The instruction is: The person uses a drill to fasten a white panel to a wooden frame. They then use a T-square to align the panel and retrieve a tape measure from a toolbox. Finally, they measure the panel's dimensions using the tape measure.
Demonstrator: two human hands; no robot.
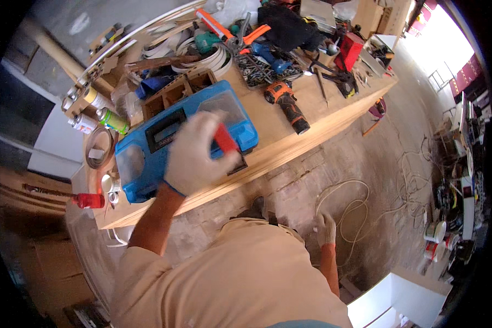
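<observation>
Right now the gloved left hand (194,156) is closed around a small red-handled tool (224,139), over the blue plastic case (147,164) on the wooden bench (311,142). It looks light and stiff; the red grip is the place to hold it. At four o'clock the right hand (326,228) hangs loosely open, empty. An orange drill (287,105) lies at one o'clock.

Left hand (194,156) raised forward, fingers curled; right hand (326,228) hangs low.
</observation>
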